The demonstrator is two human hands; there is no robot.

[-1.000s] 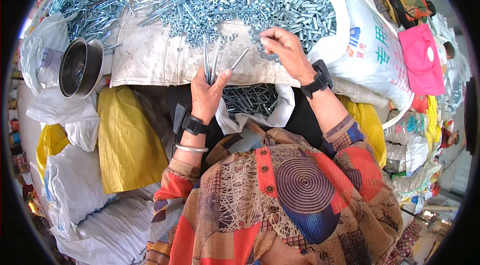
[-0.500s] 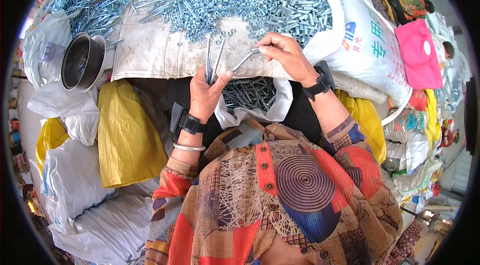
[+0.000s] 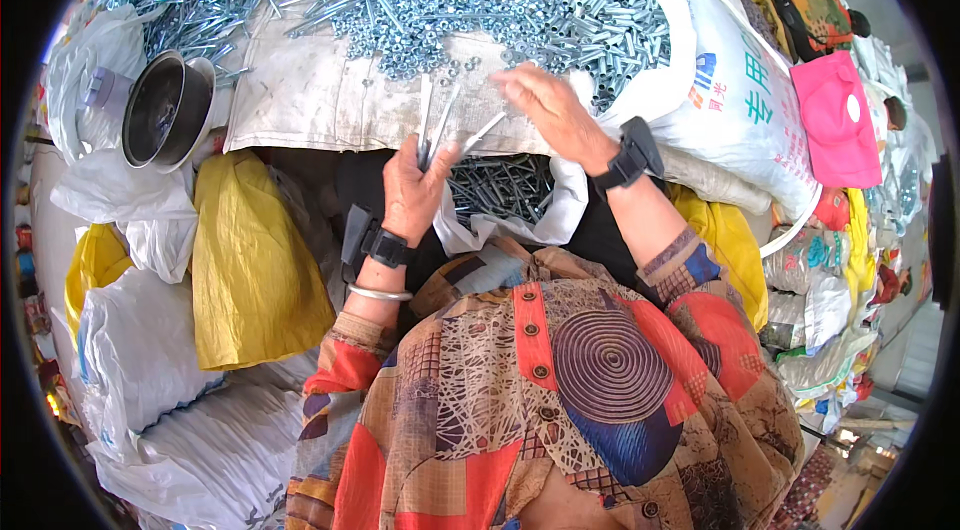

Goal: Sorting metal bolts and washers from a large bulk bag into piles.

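My left hand (image 3: 412, 192) is closed round several long thin metal bolts (image 3: 425, 112), which fan out upward from the fingers. One bolt (image 3: 484, 133) leans to the right from between thumb and fingers. My right hand (image 3: 558, 115) is apart from the bolts, above the edge of a pale cloth (image 3: 300, 110). Its fingers point left toward the pile and are smeared by motion, so a grip cannot be made out. Small nuts (image 3: 415, 35) lie heaped just beyond the hands, with short metal sleeves (image 3: 622, 25) heaped to their right.
Below the cloth's edge, a white bag (image 3: 568, 202) holds dark metal bolts (image 3: 500, 185). More long bolts (image 3: 200, 20) lie at the far left, near a dark round pan (image 3: 165, 115). A large white sack (image 3: 740, 90) and a pink cap (image 3: 836, 115) are on the right.
My right hand has come away from the tip of the right-leaning bolt, where it was pinching a small metal piece, and moved slightly up and left. My left hand keeps its hold.
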